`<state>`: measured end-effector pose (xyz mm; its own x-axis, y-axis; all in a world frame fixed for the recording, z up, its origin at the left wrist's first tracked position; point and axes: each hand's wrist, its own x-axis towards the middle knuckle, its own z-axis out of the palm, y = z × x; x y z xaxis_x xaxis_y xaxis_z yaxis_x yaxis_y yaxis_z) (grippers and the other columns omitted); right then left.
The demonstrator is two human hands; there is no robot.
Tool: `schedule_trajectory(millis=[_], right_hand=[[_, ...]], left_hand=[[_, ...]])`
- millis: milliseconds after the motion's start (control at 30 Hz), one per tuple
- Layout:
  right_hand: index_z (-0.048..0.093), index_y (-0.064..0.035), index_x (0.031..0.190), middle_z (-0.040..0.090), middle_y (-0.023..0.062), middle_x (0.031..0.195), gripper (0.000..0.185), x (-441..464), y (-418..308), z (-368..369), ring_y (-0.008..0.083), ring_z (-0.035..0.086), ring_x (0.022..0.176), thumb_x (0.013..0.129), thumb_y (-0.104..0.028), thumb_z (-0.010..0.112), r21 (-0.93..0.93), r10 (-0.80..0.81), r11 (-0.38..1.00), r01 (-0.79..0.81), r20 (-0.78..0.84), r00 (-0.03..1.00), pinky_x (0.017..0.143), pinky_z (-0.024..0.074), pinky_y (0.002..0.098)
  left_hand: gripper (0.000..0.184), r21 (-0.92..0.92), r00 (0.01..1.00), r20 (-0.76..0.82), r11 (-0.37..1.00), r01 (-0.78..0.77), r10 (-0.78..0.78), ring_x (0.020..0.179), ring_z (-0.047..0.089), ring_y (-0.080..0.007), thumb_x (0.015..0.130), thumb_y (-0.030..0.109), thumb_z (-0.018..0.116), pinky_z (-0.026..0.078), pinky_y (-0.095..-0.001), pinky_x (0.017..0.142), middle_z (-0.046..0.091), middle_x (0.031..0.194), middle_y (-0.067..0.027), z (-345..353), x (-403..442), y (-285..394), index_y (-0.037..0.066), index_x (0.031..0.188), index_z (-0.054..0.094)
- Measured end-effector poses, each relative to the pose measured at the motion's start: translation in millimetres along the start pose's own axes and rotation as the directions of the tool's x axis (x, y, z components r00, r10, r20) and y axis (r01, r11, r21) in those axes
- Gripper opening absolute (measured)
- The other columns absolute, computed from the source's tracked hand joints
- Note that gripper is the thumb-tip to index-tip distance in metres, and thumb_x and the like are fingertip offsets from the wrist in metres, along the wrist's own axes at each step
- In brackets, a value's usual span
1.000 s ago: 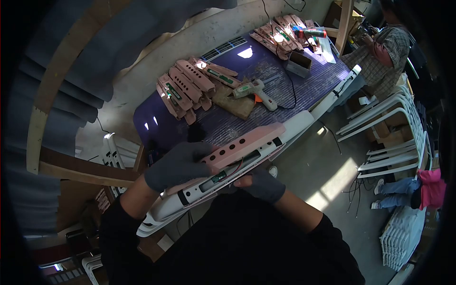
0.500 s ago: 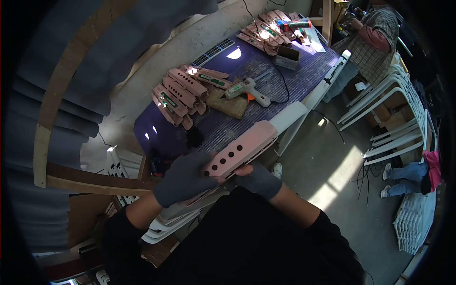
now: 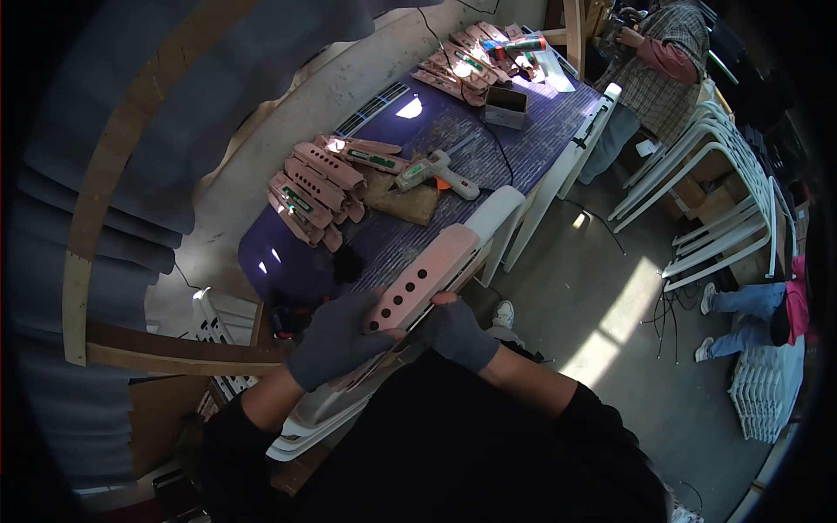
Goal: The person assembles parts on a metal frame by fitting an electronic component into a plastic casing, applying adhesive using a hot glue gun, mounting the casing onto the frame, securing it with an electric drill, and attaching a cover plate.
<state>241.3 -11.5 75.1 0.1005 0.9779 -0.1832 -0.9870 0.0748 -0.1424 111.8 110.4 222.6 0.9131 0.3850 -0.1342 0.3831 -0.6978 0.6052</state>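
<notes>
A pink cover [image 3: 432, 266] with several dark round holes lies along a white curved frame [image 3: 501, 209] in front of my body. My left hand [image 3: 342, 336], in a grey fingerless glove, grips the near end of the cover from its left side. On the right edge of the cover, my right hand [image 3: 458, 331], gloved the same way, is closed with its thumb against the edge. The frame's lower end shows beneath my left forearm. A glue gun [image 3: 440, 173] rests on a brown block [image 3: 401, 199] on the purple table [image 3: 366, 253].
Pink covers with green boards [image 3: 305, 193] are piled on the table, with another pile [image 3: 462, 65] farther back near a small open box [image 3: 506, 106]. Another person [image 3: 667, 70] is at the back right. White frames [image 3: 724, 174] stand right; a second person's legs [image 3: 750, 305] show there.
The pink cover has come down over the green board and wires on the white frame. Both hands and the frame have tilted more steeply, and the view has shifted.
</notes>
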Motion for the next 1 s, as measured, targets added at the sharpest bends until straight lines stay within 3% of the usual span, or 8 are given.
schedule_trajectory(millis=[167, 367, 467, 567, 633, 733, 833, 1000], right_hand=[[0.032, 0.0026, 0.141, 0.046, 0.0254, 0.136, 0.065, -4.3, 1.5, -1.2, 0.0402, 0.052, 0.122, 0.085, -0.024, 0.051, 0.035, 0.016, 0.999, -0.017, 0.033, 0.999, 0.102, 0.0466, 0.0522], [0.041, 0.0033, 0.136, 0.055, 0.0219, 0.128, 0.064, 3.1, 12.9, -12.7, 0.0369, 0.058, 0.115, 0.08, -0.021, 0.061, -0.107, 0.091, 0.993, -0.05, 0.428, 0.899, 0.096, 0.0499, 0.0502], [0.042, 0.0016, 0.136, 0.055, 0.02, 0.129, 0.065, -3.8, 22.4, -37.5, 0.0336, 0.058, 0.115, 0.079, -0.019, 0.064, -0.242, 0.143, 0.966, -0.093, 0.198, 0.97, 0.094, 0.0511, 0.0472], [0.041, -0.0007, 0.136, 0.056, 0.0191, 0.128, 0.06, -19.9, 26.9, -31.0, 0.0324, 0.059, 0.114, 0.083, -0.02, 0.061, -0.113, 0.192, 0.978, -0.176, 0.155, 0.969, 0.093, 0.0516, 0.0445], [0.039, -0.003, 0.138, 0.053, 0.0178, 0.129, 0.066, -29.9, 26.0, -11.6, 0.034, 0.056, 0.114, 0.087, -0.038, 0.062, -0.207, 0.155, 0.963, -0.173, -0.103, 0.983, 0.095, 0.0483, 0.046], [0.037, -0.0039, 0.138, 0.052, 0.0167, 0.13, 0.069, -33.5, 34.9, -19.1, 0.0334, 0.054, 0.117, 0.094, -0.054, 0.052, -0.02, 0.154, 0.987, -0.162, -0.218, 0.964, 0.095, 0.0476, 0.048], [0.04, -0.0038, 0.137, 0.055, 0.0152, 0.126, 0.077, -37.7, 35.4, -23.6, 0.0301, 0.057, 0.113, 0.092, -0.067, 0.043, -0.089, 0.105, 0.987, -0.133, -0.264, 0.959, 0.091, 0.0514, 0.0426], [0.038, -0.0019, 0.139, 0.053, 0.0158, 0.13, 0.071, -46.5, 31.0, -28.9, 0.03, 0.055, 0.117, 0.096, -0.058, 0.045, -0.04, 0.101, 0.992, -0.121, -0.34, 0.935, 0.097, 0.0485, 0.0434]], left_hand=[[0.075, 0.161, 1.0, -0.014, 0.987, -0.02, 0.023, 0.071, 0.065, -0.0272, 0.077, 0.048, 0.075, 0.051, -0.0363, 0.065, 0.062, 0.089, -0.0153, 8.4, -9.3, -1.4, -0.004, 0.127, 0.055], [0.073, 0.208, 0.999, -0.03, 0.977, -0.038, 0.045, 0.076, 0.063, -0.0278, 0.075, 0.04, 0.077, 0.051, -0.0377, 0.066, 0.062, 0.091, -0.0136, 19.2, -23.2, -1.0, -0.004, 0.128, 0.052], [0.074, 0.457, 0.96, -0.111, 0.871, -0.182, 0.259, 0.078, 0.063, -0.0275, 0.073, 0.035, 0.078, 0.051, -0.0381, 0.066, 0.062, 0.092, -0.0127, 42.9, -34.1, -3.5, -0.006, 0.128, 0.049], [0.073, 0.346, 0.985, -0.049, 0.928, -0.14, 0.166, 0.079, 0.063, -0.027, 0.073, 0.033, 0.077, 0.051, -0.0381, 0.067, 0.061, 0.094, -0.0129, 50.7, -32.4, -8.2, -0.006, 0.128, 0.047], [0.072, 0.396, 0.984, -0.04, 0.907, -0.146, 0.176, 0.078, 0.062, -0.0273, 0.074, 0.033, 0.077, 0.051, -0.0384, 0.067, 0.06, 0.095, -0.0135, 58.1, -40.3, -4.7, -0.006, 0.127, 0.048], [0.071, 0.455, 0.977, -0.032, 0.873, -0.176, 0.213, 0.079, 0.062, -0.0286, 0.074, 0.033, 0.077, 0.051, -0.0391, 0.068, 0.059, 0.097, -0.0148, 70.5, -42.0, -4.6, -0.005, 0.126, 0.048], [0.073, 0.381, 0.971, -0.029, 0.9, -0.209, 0.237, 0.081, 0.061, -0.0306, 0.074, 0.033, 0.077, 0.051, -0.0401, 0.069, 0.059, 0.098, -0.0158, 82.9, -39.1, -18.8, -0.005, 0.129, 0.046], [0.081, 0.281, 0.972, -0.041, 0.936, -0.213, 0.233, 0.087, 0.06, -0.0321, 0.076, 0.033, 0.076, 0.05, -0.0411, 0.073, 0.057, 0.102, -0.0182, 107.0, -37.1, -18.6, -0.005, 0.137, 0.038]])
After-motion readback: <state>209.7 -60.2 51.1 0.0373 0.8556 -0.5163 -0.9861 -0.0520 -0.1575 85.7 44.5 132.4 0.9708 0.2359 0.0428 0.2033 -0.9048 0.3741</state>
